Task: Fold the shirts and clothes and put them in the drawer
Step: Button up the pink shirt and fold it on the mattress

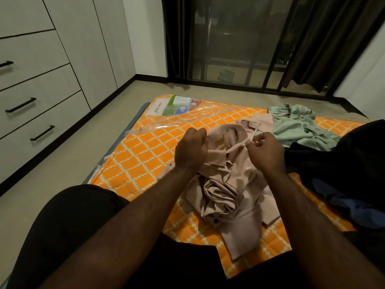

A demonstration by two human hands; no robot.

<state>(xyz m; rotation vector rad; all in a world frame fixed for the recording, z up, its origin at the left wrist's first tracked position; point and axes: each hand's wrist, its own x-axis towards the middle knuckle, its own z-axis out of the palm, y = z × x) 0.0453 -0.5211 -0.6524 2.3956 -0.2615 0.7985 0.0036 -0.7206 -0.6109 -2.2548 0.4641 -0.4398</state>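
1. Fingers (198,135) of the left hand (190,150) are curled tight around the collar edge of the pink shirt (229,190).
2. Right hand (265,152) pinches a thin twisted bit of the same shirt near the collar, fingertips closed on it.
3. Both hands hold the shirt's top lifted; the rest of it lies crumpled on the orange mattress (145,155), between the person's knees.
4. Just beyond the shirt, a green garment (295,126) lies rumpled on the mattress.
5. Dark clothes (337,163) and a blue piece (341,203) are heaped to the right.
6. Drawers (35,90) with black handles stand closed on the left, across a strip of floor (62,163).
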